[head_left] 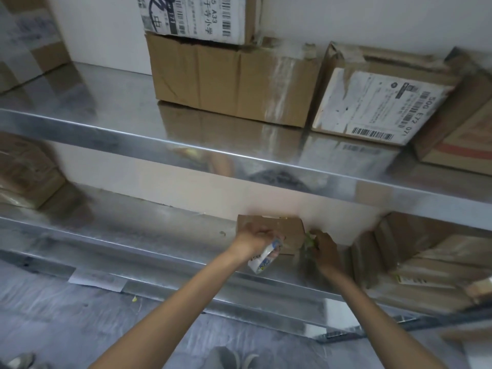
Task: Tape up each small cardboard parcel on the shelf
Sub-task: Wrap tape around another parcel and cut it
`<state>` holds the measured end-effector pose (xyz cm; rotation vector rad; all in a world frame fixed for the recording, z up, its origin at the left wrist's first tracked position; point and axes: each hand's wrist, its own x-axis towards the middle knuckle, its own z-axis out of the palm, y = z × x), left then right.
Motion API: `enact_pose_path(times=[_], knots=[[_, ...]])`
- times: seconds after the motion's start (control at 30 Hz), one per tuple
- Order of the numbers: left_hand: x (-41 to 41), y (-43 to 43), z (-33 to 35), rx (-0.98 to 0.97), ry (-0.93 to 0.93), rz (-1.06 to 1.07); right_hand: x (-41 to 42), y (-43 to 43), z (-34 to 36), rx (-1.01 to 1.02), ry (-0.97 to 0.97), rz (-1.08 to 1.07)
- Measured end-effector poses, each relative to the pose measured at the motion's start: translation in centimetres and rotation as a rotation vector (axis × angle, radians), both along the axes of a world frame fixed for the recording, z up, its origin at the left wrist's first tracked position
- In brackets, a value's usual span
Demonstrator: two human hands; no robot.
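at the far left a blurred brown cardboard box [24,171] is sitting on the lower shiny steel shelf [149,230], well apart from my hands. i am reaching both bare arms in under the upper steel shelf [133,145]. my left hand [253,237] is curling its fingers round a white roll of tape [265,259] with blue and yellow print, holding it just in front of the small brown cardboard parcel [285,227]. the parcel is standing on the lower shelf, close to the white back wall [186,190], between my two hands. my right hand [323,249] is lying at the parcel's right edge with something blurred and yellow-green [310,239] at its fingertips; i cannot tell whether it is pinching it. further right, bigger brown cardboard boxes [431,251] are lying on the same shelf.
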<state>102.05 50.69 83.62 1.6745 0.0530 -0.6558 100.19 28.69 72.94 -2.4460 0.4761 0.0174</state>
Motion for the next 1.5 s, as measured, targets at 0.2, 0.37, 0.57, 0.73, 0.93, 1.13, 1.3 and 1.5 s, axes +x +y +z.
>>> enact_pose_path(times=[0.2,0.37,0.57,0.73,0.93,1.13,1.3,1.5], knots=[[-0.1,-0.1,-0.5,-0.021,-0.295,0.079,-2.3,3.5,6.8,0.149,-0.313,-0.092],[0.2,-0.8,-0.9,0.123,-0.584,0.118,-3.2,10.1,9.1,0.717,-0.121,0.06],[2.3,1.0,0.3,0.393,-0.902,-0.043,-2.0,10.9,10.0,1.019,-0.114,0.02],[3.3,1.5,1.1,0.162,-0.759,-0.112,-1.3,10.1,9.2,0.569,-0.171,0.129],[3.2,1.1,1.5,-0.02,-0.631,-0.052,-1.9,10.4,10.1,0.537,-0.206,0.108],[3.6,1.0,1.9,0.023,-0.608,-0.063,-1.8,10.3,11.2,0.519,-0.252,0.099],[4.6,0.8,2.9,0.343,-0.604,-0.147,-1.7,10.4,10.6,0.417,-0.256,0.092],[5.0,1.7,4.1,0.369,-0.641,-0.318,-2.0,10.2,10.6,0.313,-0.244,0.094]])
